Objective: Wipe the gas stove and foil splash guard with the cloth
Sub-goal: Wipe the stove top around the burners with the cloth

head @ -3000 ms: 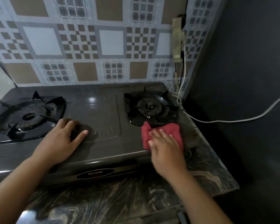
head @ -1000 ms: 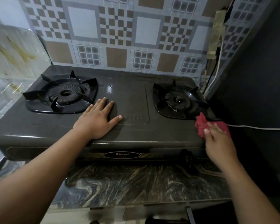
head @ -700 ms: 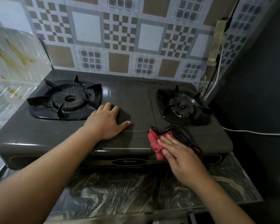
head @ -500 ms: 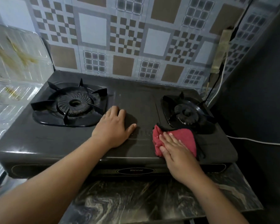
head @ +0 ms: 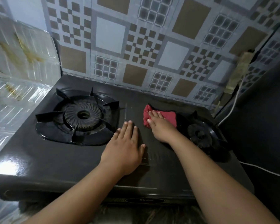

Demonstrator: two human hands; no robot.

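R hand [head: 160, 126] lies flat w/ fingers spread, palm down, pressing the red cloth [head: 167, 116] onto the top of the black gas stove [head: 47, 160], at the back of the centre panel; it presses rather than grips. L hand [head: 125, 151] is open and flat on the stove top, just beside and nearer the body than the R hand, holding nothing. Left burner [head: 83, 114] sits to the L of the L hand; right burner [head: 200, 135] is just R of the R wrist, touching the cloth's dark edge. Foil splash guard [head: 19, 65] stands well L of both hands, w/ yellowish stains. Tiled wall [head: 136, 46] behind.
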